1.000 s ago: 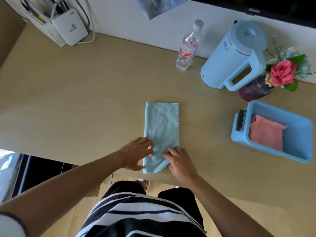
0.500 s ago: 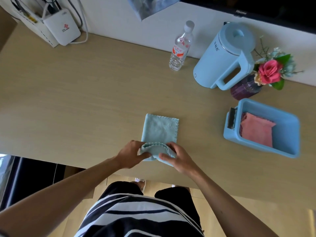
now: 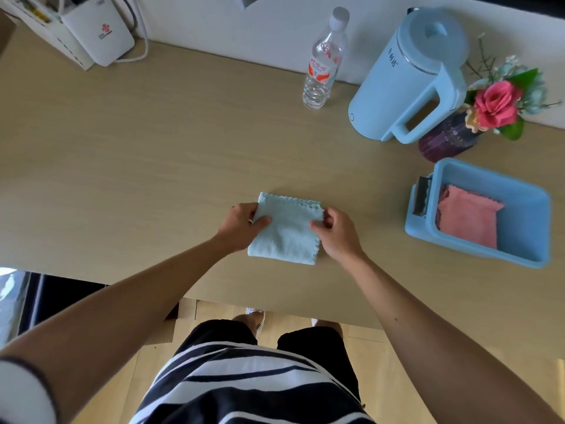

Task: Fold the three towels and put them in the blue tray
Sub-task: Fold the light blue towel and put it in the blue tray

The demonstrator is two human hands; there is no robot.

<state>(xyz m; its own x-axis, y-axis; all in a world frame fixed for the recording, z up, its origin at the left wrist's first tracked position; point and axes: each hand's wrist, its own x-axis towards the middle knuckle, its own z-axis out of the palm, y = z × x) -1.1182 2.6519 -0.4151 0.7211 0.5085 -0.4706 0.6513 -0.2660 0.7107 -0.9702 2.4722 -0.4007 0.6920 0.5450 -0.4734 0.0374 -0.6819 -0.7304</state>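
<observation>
Now that you have carried the near end of the light blue towel (image 3: 286, 231) up over the far half, the long strip of a second ago is a compact square lying mid-tabletop (image 3: 153, 166). Your left hand (image 3: 241, 224) and right hand (image 3: 334, 232) each pinch a side edge, thumbs on top. I judge this towel ready for the blue tray (image 3: 526, 209), well to your right, where a pink towel (image 3: 467, 218) already lies folded. A third towel shows nowhere, and your fingertips are hidden under the cloth.
</observation>
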